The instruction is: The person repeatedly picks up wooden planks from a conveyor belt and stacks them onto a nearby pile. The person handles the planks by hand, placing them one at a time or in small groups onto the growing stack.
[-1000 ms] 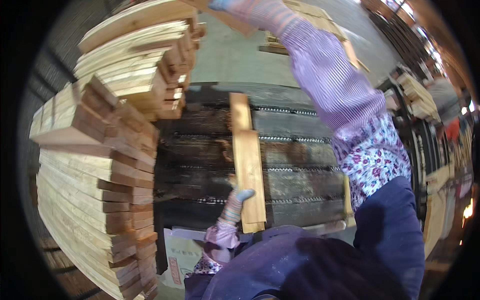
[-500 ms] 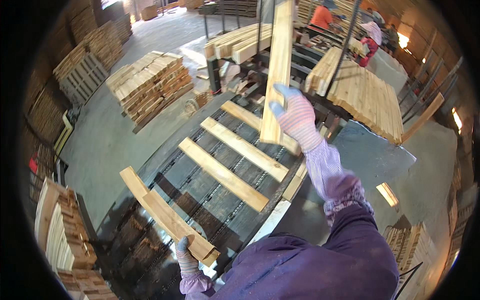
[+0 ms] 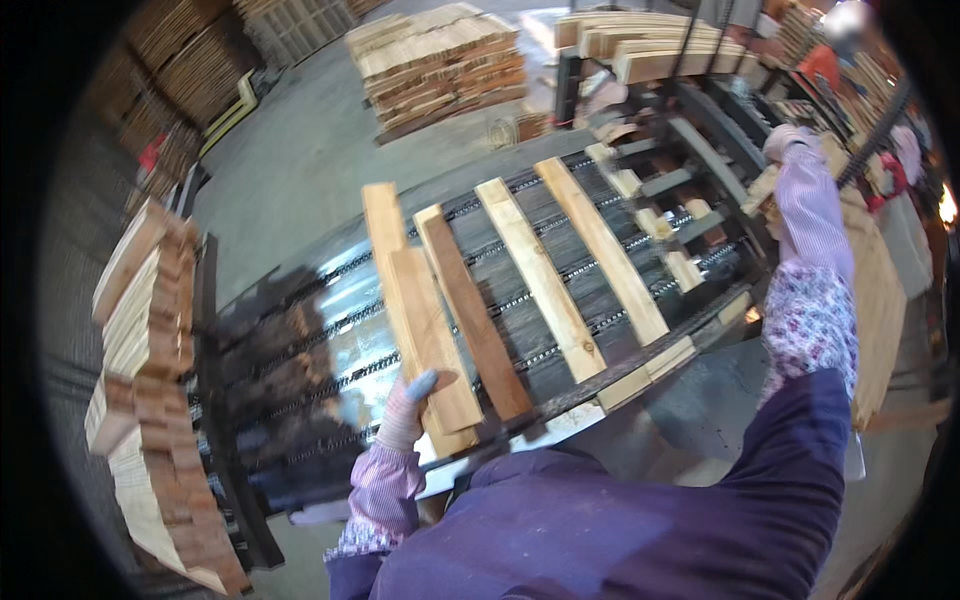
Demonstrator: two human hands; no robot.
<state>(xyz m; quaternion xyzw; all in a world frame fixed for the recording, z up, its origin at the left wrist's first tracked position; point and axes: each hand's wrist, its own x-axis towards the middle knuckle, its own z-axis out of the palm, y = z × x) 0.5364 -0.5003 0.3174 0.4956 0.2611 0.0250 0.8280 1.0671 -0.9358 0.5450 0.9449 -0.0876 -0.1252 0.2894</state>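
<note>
My left hand [image 3: 403, 412], in a striped glove with blue fingertips, grips the near ends of two overlapping wooden boards, the upper board [image 3: 432, 325] lying partly over the lower board [image 3: 383, 225]. To their right, a browner board [image 3: 478, 320] and two pale boards, one nearer [image 3: 541, 280] and one farther right [image 3: 603, 250], lie across the chain conveyor [image 3: 525, 235]. Far out to the right, my right hand [image 3: 790, 143] reaches over the metal rack beside a stack of boards [image 3: 865, 290]. Its fingers are blurred, and whether they hold anything cannot be made out.
More boards are stacked on the rack [image 3: 660, 45] at the back. A pallet of timber [image 3: 440, 60] stands on the floor beyond the conveyor. Piled wood pieces [image 3: 150, 400] line the left side. Upright metal rods [image 3: 885, 120] rise near my right arm; people work behind them.
The view has swung left, so the scene sits farther right. My right hand has moved away from the conveyor, and the upright board it held no longer shows there. My left hand keeps its grip.
</note>
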